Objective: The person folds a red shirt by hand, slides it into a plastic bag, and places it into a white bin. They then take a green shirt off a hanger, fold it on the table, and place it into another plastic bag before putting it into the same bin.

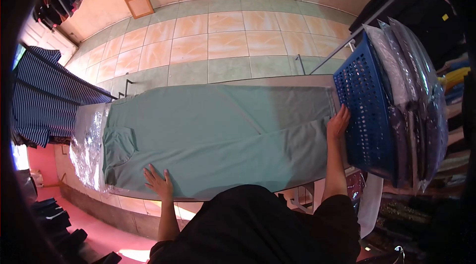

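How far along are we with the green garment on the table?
Done: the green garment lies spread flat along the table. In hand: the left hand presses its near edge, and the right hand is at its right end by the blue basket. Left: it lies at full length, unbagged; clear plastic lies at its left end.

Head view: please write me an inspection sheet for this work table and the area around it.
Surface: table, mostly covered.
Job's things: green garment spread flat across it.
Clutter: clear plastic at the left end; blue basket with bagged clothes at the right end.
Hands: left hand flat on the garment's near edge, fingers spread; right hand open at its right edge, beside the basket.
Cables: nothing seen.
Surroundings: tiled floor; striped clothes hanging at the left.
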The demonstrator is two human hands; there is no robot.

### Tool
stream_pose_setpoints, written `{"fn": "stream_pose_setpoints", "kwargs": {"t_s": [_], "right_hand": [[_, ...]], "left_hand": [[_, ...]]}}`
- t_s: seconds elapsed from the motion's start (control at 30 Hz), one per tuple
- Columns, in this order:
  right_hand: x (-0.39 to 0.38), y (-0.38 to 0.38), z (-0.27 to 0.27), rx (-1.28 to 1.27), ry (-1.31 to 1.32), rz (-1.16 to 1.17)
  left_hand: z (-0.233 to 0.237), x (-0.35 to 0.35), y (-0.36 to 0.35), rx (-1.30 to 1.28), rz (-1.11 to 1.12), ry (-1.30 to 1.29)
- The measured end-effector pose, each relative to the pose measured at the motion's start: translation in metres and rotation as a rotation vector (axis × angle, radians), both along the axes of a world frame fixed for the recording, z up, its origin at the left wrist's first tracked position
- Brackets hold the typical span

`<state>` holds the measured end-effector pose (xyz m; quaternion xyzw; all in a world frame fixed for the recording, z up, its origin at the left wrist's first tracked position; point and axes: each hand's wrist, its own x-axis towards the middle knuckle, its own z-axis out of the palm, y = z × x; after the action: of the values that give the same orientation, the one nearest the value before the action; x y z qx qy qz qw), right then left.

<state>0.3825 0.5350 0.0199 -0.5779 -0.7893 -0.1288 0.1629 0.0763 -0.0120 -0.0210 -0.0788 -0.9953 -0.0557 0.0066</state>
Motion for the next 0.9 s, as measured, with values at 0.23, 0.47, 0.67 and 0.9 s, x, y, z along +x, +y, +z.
{"fn": "stream_pose_setpoints", "kwargs": {"t_s": [0.23, 0.47, 0.67, 0.9], "right_hand": [[-0.087, -0.026, -0.043, -0.438, -0.133, 0.322], [-0.097, 0.038, -0.068, -0.284, 0.023, 0.626], [-0.039, 0.009, -0.001, -0.332, 0.002, 0.804], [-0.023, -0.01, 0.022, -0.309, -0.267, 0.522]], "left_hand": [[0.004, 0.001, 0.01, 0.006, 0.044, 0.023], [0.007, -0.015, 0.016, -0.08, 0.117, 0.128], [0.019, -0.12, -0.036, 0.255, 0.116, 0.326], [0.03, -0.238, -0.058, 0.131, 0.272, 0.316]]}}
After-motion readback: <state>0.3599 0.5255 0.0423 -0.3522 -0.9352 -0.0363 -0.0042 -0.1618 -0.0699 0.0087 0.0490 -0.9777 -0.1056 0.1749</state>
